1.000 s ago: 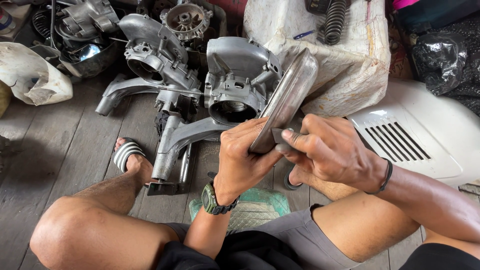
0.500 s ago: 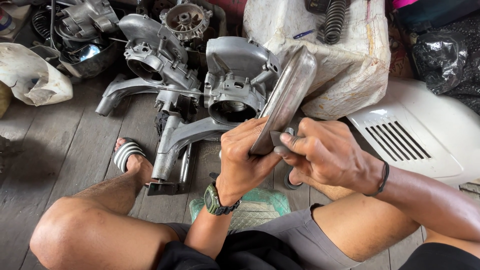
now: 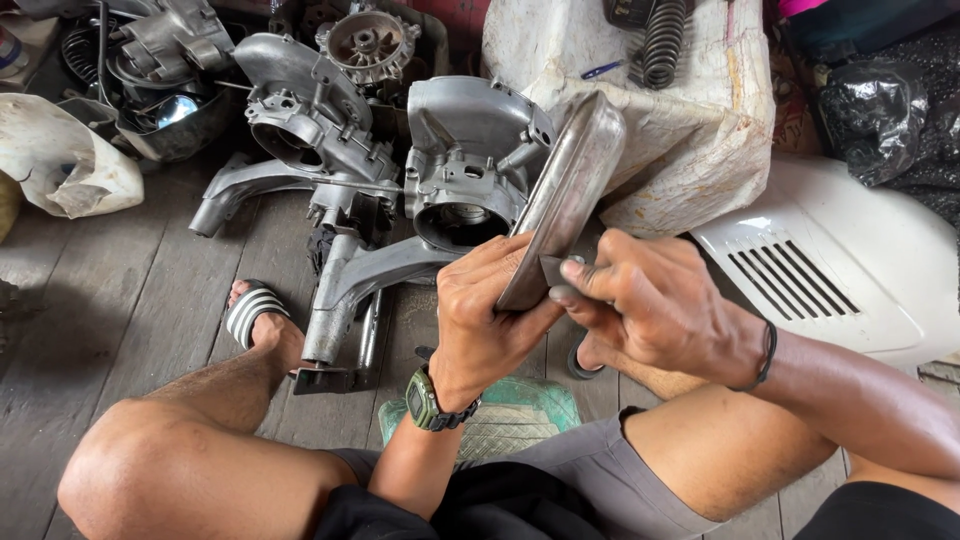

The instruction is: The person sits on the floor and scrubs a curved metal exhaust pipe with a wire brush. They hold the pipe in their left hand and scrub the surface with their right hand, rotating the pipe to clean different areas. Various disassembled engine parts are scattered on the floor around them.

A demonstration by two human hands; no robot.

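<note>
Much of the scene is cut off or hard to read: the person's body runs out of the bottom of the frame, the heap of engine parts (image 3: pixel 190 60) at the upper left is clipped by the top edge, and the black plastic bag (image 3: pixel 880 110) at the upper right is too dark to make out well. The small dark piece (image 3: pixel 553 270) pinched in the right hand (image 3: pixel 650 300) is mostly hidden by the fingers, so what it is cannot be told; it may be a scrap of sanding paper. The left hand (image 3: pixel 490 315), with a green wristwatch (image 3: pixel 425 398) on its wrist, is closed around the lower end of a long, curved metal cover (image 3: pixel 570 190), fingers wrapped over its edge, holding it tilted up toward the upper middle of the frame. The right hand is closed too, thumb and fingers pressed together on the dark piece, which touches the cover's edge just beside the left hand. A dark band (image 3: pixel 768 355) sits on the right wrist. Behind the cover, two grey engine casings (image 3: pixel 465 150) lie on the wooden floor (image 3: pixel 120 280). A white sack (image 3: pixel 700 130) with a coil spring (image 3: pixel 660 40) on it stands at the upper middle, a white vented panel (image 3: pixel 840 270) lies at the right, and a striped sandal (image 3: pixel 255 310) is on the foot at the left.
</note>
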